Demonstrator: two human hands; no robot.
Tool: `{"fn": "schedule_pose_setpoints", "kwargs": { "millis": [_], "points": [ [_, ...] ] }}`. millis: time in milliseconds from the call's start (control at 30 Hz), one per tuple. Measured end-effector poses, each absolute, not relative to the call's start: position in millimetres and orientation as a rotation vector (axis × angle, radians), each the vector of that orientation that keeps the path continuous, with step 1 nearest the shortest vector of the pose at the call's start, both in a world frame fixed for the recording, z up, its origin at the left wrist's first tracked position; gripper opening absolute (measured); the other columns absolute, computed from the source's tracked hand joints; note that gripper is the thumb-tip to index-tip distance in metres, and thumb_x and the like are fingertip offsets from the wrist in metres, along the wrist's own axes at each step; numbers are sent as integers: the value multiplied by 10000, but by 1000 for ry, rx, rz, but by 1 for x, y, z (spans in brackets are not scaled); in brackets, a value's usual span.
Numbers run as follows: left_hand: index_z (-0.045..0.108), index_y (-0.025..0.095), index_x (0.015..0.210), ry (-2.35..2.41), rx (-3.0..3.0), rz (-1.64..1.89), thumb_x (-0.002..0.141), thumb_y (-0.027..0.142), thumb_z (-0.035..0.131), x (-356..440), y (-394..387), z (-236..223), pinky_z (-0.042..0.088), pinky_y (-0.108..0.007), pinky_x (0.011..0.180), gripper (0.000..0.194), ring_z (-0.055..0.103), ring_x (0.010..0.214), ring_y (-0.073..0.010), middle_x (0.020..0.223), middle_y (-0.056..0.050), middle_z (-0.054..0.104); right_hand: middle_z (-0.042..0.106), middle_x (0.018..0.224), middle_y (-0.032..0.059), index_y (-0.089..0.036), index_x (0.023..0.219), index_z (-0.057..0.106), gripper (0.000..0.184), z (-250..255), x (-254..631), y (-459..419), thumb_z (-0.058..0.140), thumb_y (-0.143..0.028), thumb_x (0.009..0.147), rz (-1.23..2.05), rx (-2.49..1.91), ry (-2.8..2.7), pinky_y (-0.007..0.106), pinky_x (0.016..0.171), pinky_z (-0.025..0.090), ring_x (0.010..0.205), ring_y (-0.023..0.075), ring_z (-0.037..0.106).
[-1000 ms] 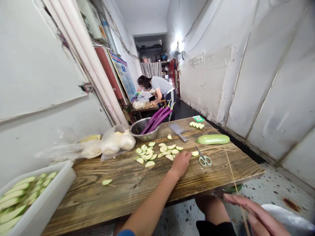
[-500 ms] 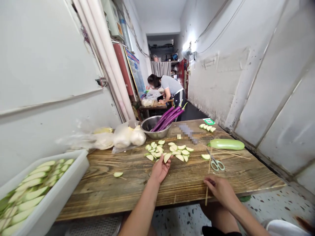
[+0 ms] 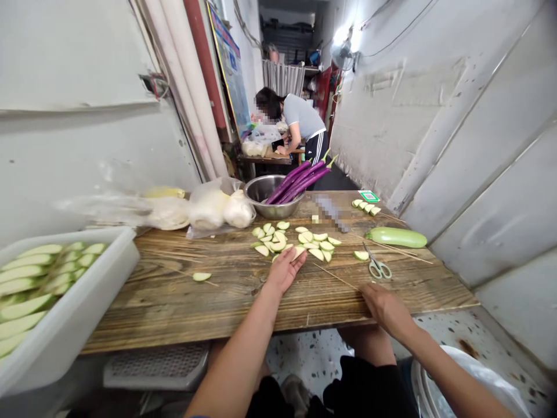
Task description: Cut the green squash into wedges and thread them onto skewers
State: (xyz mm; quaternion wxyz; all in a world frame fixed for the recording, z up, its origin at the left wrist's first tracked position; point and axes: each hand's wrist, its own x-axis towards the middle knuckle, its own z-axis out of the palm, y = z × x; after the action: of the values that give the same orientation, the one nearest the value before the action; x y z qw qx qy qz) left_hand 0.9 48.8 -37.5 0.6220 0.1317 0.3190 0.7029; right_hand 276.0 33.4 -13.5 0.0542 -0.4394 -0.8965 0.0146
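My left hand (image 3: pixel 287 270) is closed on a half-round zucchini slice (image 3: pixel 299 252), pale inside with a green rim, at the near side of the cut pieces. My right hand (image 3: pixel 385 305) pinches a thin bamboo skewer (image 3: pixel 334 276) near the table's front edge. The skewer's free end points left and away, toward my left hand, without touching the slice. Just beyond my hands lie loose zucchini slices (image 3: pixel 321 237) in two loose groups. Green-handled scissors (image 3: pixel 378 267) rest beyond my right hand, with a single slice (image 3: pixel 361 255) beside them.
A whole zucchini (image 3: pixel 397 237) lies at the right, near skewered slices (image 3: pixel 366 206). At the back stands a metal bowl (image 3: pixel 256 200) with purple eggplants (image 3: pixel 300 183), next to plastic bags (image 3: pixel 209 206). A white bin (image 3: pixel 102 290) of slices stands left. Another person (image 3: pixel 304 119) bends over a far table.
The skewer has swung from pointing straight away to slanting left toward my left hand. My left hand still holds the slice. My view has tilted downward.
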Motion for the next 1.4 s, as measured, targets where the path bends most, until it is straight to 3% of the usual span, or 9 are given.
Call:
{"fn": "schedule_pose_setpoints", "kwargs": {
  "millis": [133, 300, 600, 767, 833, 933, 1000, 1167, 1400],
  "points": [
    [578, 99, 832, 753, 245, 1650, 768, 61, 564, 1, 50, -37, 536, -207, 680, 76, 652, 761, -140, 801, -71, 661, 552, 757, 46, -176, 798, 566, 307, -16, 271, 39, 296, -251, 925, -65, -1268, -2702, 260, 711, 378, 757, 161, 526],
    [596, 95, 829, 753, 245, 1653, 756, 64, 584, 0, 50, -37, 534, -206, 692, 80, 649, 761, -137, 804, -73, 659, 558, 812, 45, -182, 851, 576, 256, -16, 254, 46, 335, -243, 915, -92, -1245, -2717, 258, 735, 376, 803, 163, 517],
    [577, 108, 900, 773, 226, 1612, 785, 137, 576, 1, 49, -38, 526, -309, 755, 119, 649, 835, -189, 851, -113, 673, 588, 757, 92, -138, 732, 549, 134, -14, 215, 63, 441, -121, 809, -77, -1347, -2697, 260, 664, 371, 735, 185, 536],
    [564, 96, 877, 744, 184, 1635, 791, 126, 563, 1, 50, -38, 513, -342, 797, 92, 635, 901, -221, 881, -139, 672, 604, 722, 74, -124, 813, 536, 122, -15, 224, 61, 417, -109, 790, 4, -1403, -2598, 247, 595, 384, 631, 159, 552],
    [558, 97, 875, 730, 171, 1634, 798, 126, 554, 1, 51, -38, 507, -353, 812, 82, 627, 924, -229, 894, -142, 669, 614, 721, 52, -121, 931, 533, 190, -16, 225, 51, 385, -125, 811, 175, -1390, -2468, 244, 581, 403, 604, 146, 558],
    [553, 110, 870, 728, 150, 1629, 798, 130, 555, 0, 52, -39, 498, -371, 827, 75, 618, 948, -234, 922, -141, 664, 605, 633, -2, -150, 1110, 510, 296, -17, 215, 28, 353, -222, 871, 736, -1216, -2167, 231, 538, 435, 535, 124, 551],
    [555, 111, 870, 745, 142, 1622, 796, 137, 559, -1, 52, -39, 500, -371, 821, 78, 620, 942, -235, 925, -143, 663, 614, 604, -6, -162, 1126, 535, 325, -20, 202, 14, 378, -303, 879, 996, -1115, -2029, 233, 529, 458, 526, 125, 563],
    [564, 101, 888, 775, 145, 1624, 797, 147, 559, 0, 52, -38, 513, -346, 795, 103, 635, 904, -226, 883, -142, 673, 674, 973, 65, -188, 1034, 625, 288, -34, 176, 7, 463, -329, 843, 1004, -1047, -1888, 322, 761, 495, 832, 183, 630],
    [563, 89, 881, 794, 119, 1637, 811, 138, 538, 1, 53, -35, 521, -336, 789, 89, 638, 894, -222, 878, -141, 674, 683, 973, 65, -169, 1064, 627, 307, -43, 176, 11, 462, -299, 841, 1032, -1017, -1932, 297, 719, 512, 803, 176, 646]
  ]
}}
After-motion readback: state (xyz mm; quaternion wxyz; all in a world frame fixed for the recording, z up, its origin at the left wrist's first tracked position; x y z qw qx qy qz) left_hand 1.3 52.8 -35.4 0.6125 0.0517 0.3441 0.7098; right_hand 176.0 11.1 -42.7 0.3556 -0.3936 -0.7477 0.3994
